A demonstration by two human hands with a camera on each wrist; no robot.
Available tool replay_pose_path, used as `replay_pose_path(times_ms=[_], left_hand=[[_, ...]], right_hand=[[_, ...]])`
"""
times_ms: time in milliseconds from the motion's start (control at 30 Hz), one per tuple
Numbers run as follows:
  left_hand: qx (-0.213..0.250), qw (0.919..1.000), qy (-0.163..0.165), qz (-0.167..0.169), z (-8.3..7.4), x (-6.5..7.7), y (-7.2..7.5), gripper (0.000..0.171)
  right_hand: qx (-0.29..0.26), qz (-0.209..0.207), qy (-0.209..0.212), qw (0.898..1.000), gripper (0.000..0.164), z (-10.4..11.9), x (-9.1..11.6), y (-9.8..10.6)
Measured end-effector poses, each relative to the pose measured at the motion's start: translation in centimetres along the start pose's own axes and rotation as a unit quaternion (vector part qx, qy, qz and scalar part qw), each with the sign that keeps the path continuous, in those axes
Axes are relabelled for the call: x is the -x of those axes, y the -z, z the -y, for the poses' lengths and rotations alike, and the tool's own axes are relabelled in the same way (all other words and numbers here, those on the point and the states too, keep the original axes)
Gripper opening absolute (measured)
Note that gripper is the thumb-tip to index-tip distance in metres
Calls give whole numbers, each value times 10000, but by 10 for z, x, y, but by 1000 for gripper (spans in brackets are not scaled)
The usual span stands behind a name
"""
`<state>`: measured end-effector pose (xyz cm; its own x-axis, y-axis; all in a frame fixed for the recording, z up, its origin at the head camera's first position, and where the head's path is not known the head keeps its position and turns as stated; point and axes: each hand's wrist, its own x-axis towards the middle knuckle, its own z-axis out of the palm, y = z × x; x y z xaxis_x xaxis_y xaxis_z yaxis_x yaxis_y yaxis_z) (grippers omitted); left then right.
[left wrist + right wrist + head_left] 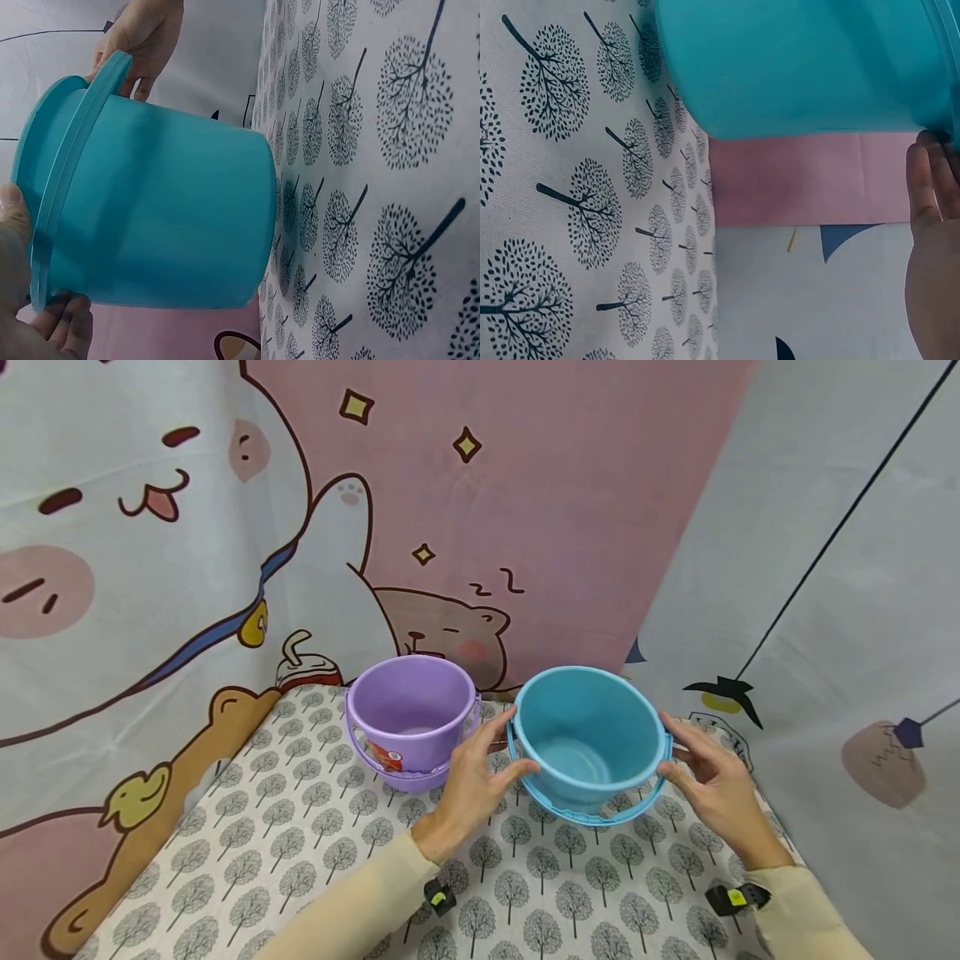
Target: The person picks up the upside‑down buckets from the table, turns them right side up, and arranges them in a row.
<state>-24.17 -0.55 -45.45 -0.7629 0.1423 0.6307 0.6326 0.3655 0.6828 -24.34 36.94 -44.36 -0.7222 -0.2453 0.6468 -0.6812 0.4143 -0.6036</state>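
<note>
Both hands hold a blue plastic bucket (585, 735) from opposite sides at its rim, its open top facing up and toward me. My left hand (476, 781) grips the left side, with thumb at the front of the rim and fingers at the outer wall. On the right side, my right hand (712, 777) holds the rim near the handle joint. The bucket's blue handle (592, 817) hangs down at the front. In the left wrist view the bucket's base (266, 217) is close over the cloth. A purple bucket (412, 718) stands to the left, just beyond my left hand.
A white cloth (300, 827) printed with grey trees covers the table. Behind the table hangs a pink and white curtain (585, 527) with cartoon animals, close to the table's far edge. Dark wrist straps (738, 899) with small devices sit at both sleeves.
</note>
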Motion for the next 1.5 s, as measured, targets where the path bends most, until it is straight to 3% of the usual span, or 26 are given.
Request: replay_pose_path(times_ms=[300,1133,1500], left_hand=[[-39,9994,288,161,4,-2,-1,95],[-170,9992,314,193,14,-4,-7,90],[-197,9976,575,339,12,-5,-6,91]], right_hand=[[-152,41,-235,9996,81,-9,0,-5],[-165,142,-634,9977,73,-26,0,-15],[-219,182,-642,9975,73,-31,-2,-17]])
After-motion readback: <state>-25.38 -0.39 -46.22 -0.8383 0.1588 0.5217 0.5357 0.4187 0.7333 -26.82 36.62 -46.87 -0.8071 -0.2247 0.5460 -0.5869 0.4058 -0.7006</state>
